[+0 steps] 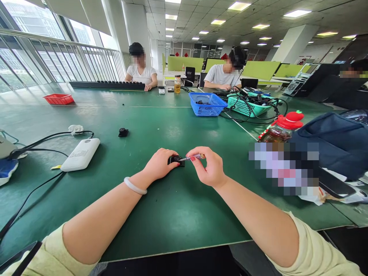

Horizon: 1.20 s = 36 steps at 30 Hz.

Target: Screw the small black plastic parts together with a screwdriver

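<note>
On the green table [178,214] lies a small black part [181,163], partly hidden by fingers. My left hand [159,164] is closed on its left side, thumb in front and fingers behind, pressing it to the tabletop. My right hand [209,165] pinches a slim screwdriver [195,157] by its handle. The shaft points left, and its tip meets the black part or sits right at it; I cannot tell which. Further left on the table is another small black piece [123,132], apart from both hands.
A white power bank [81,155] with black cables lies left. A red tray [59,99], a blue basket [207,105] and a green basket [247,106] of cables stand farther back. A red-lidded jar [280,130] and dark blue bag [330,143] are right. Two people sit opposite.
</note>
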Tool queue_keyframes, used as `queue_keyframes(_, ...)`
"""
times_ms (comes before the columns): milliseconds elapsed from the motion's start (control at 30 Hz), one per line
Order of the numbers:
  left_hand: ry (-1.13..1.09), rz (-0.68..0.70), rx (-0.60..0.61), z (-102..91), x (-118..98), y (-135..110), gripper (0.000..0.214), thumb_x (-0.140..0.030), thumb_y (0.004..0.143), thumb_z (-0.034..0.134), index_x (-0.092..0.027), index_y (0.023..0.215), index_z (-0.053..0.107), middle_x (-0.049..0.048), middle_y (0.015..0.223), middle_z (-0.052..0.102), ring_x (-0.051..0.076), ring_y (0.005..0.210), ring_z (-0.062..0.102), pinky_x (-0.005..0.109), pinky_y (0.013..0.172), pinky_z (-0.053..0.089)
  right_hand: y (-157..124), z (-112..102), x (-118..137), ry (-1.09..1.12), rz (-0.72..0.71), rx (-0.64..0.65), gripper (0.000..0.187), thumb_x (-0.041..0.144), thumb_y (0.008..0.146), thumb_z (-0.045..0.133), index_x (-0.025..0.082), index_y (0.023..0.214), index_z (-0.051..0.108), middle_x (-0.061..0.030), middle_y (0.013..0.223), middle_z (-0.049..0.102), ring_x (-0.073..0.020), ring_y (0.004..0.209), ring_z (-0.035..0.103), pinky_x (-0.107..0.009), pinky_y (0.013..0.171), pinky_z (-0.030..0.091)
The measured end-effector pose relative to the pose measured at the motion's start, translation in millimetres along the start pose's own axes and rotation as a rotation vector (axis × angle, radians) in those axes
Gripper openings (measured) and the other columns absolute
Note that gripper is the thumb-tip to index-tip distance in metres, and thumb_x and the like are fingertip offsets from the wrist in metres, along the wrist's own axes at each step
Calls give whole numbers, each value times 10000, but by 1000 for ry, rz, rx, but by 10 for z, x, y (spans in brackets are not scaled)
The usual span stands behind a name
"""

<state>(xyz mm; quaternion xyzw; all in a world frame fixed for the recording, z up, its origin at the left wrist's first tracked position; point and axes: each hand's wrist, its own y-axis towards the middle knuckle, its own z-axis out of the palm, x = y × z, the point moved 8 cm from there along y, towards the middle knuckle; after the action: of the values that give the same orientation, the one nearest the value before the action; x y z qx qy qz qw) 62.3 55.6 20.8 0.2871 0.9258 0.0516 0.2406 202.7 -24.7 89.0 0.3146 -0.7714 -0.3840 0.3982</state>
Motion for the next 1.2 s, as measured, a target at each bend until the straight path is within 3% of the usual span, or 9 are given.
queue_keyframes(200, 1, 2, 10, -15, -22, -4, 311, -424, 857, 580, -223, 1076, 671, 64, 1050, 695, 271, 1044, 581, 418, 938, 467, -16, 48, 46, -37, -77, 46, 153, 166, 883, 507, 264, 991, 555, -15, 854, 714, -153, 678, 666, -288, 639, 562)
queue_keyframes(433, -19, 9, 4, -17, -34, -4, 285, -290, 820, 560, -235, 1081, 661, 42, 1101, 695, 262, 1058, 571, 428, 954, 465, -110, 315, 452, -158, -483, 275, 212, 98, 838, 462, 274, 895, 564, 4, 793, 681, -162, 758, 653, -300, 702, 552)
queue_keyframes(533, -22, -3, 7, -6, -18, 6, 288, -272, 811, 563, -238, 1081, 657, 37, 1097, 694, 261, 1058, 573, 430, 960, 462, -260, 522, 674, -230, -690, 417, 222, 61, 825, 467, 252, 848, 577, 11, 702, 630, -149, 662, 582, -299, 659, 507)
queue_keyframes(667, -35, -5, 1, -8, -11, 7, 265, -273, 814, 575, -245, 1066, 651, 25, 1081, 695, 257, 1050, 573, 420, 951, 466, -354, 642, 777, -263, -761, 482, 220, 56, 823, 480, 250, 826, 584, 32, 602, 549, -132, 548, 483, -276, 523, 407)
queue_keyframes(767, -29, -2, 3, -7, -5, 5, 260, -277, 820, 578, -238, 1065, 653, 31, 1088, 692, 258, 1055, 571, 414, 953, 462, -246, 512, 633, -160, -601, 419, 233, 67, 830, 454, 259, 857, 581, 19, 704, 635, -147, 676, 597, -293, 638, 493)
queue_keyframes(900, -31, 1, 37, 8, -4, 10, 274, -364, 842, 593, -230, 1074, 651, 49, 1059, 688, 266, 1038, 572, 427, 945, 461, 10, 40, -105, 132, 92, 32, 92, 176, 908, 501, 254, 927, 545, -10, 864, 697, -156, 787, 680, -305, 724, 560)
queue_keyframes(967, -32, -8, 46, 8, 1, 14, 280, -388, 848, 600, -232, 1075, 647, 51, 1055, 686, 269, 1043, 570, 428, 943, 460, 3, -65, -411, 311, 304, -83, 48, 278, 920, 536, 248, 908, 501, -7, 808, 690, -174, 790, 695, -342, 741, 579)
queue_keyframes(1067, -33, -17, 53, 7, 3, 15, 269, -382, 852, 605, -238, 1076, 643, 48, 1066, 682, 268, 1053, 569, 421, 943, 459, -22, -95, -669, 446, 457, -172, 175, 374, 891, 589, 244, 885, 472, 5, 753, 679, -188, 753, 706, -369, 727, 588)
queue_keyframes(1200, -44, -20, 54, 14, 9, 11, 271, -375, 853, 610, -233, 1083, 640, 47, 1080, 679, 265, 1059, 563, 419, 949, 456, -40, -63, -736, 492, 486, -191, 213, 401, 868, 627, 241, 884, 486, 10, 747, 676, -189, 745, 709, -370, 723, 586)
